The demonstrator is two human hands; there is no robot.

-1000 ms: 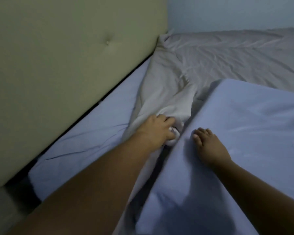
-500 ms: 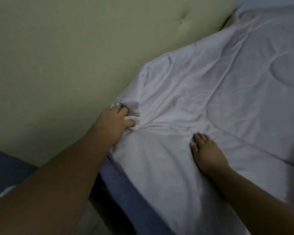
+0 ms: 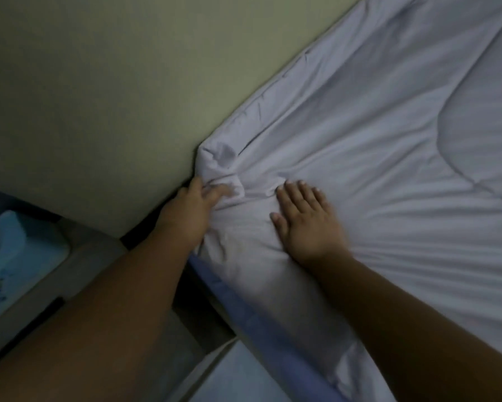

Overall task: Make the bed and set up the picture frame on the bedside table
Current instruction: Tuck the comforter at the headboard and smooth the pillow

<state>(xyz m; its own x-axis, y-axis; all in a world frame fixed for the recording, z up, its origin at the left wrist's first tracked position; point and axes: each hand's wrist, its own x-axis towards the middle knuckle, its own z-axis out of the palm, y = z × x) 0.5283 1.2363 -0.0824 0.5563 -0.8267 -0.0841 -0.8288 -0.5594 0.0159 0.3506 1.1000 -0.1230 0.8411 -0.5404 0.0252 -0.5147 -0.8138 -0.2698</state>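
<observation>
A pale grey quilt [image 3: 374,134] covers the bed, and its near corner is bunched against the padded beige headboard [image 3: 113,97]. My left hand [image 3: 190,210] grips that bunched corner right at the headboard's edge. My right hand [image 3: 307,221] lies flat on the quilt just to the right, fingers spread, pressing it down. A strip of blue sheet [image 3: 244,309] shows along the mattress edge below the quilt. No picture frame is in view.
A light blue box-like object [image 3: 15,262] rests on a pale bedside surface [image 3: 78,265] at the lower left. A dark gap runs between that surface and the bed. A white surface [image 3: 235,378] sits at the bottom centre.
The quilt corner has been drawn along the headboard to the bed's near corner, covering the blue sheet. My right hand has shifted closer to my left. The bedside surface has come into view.
</observation>
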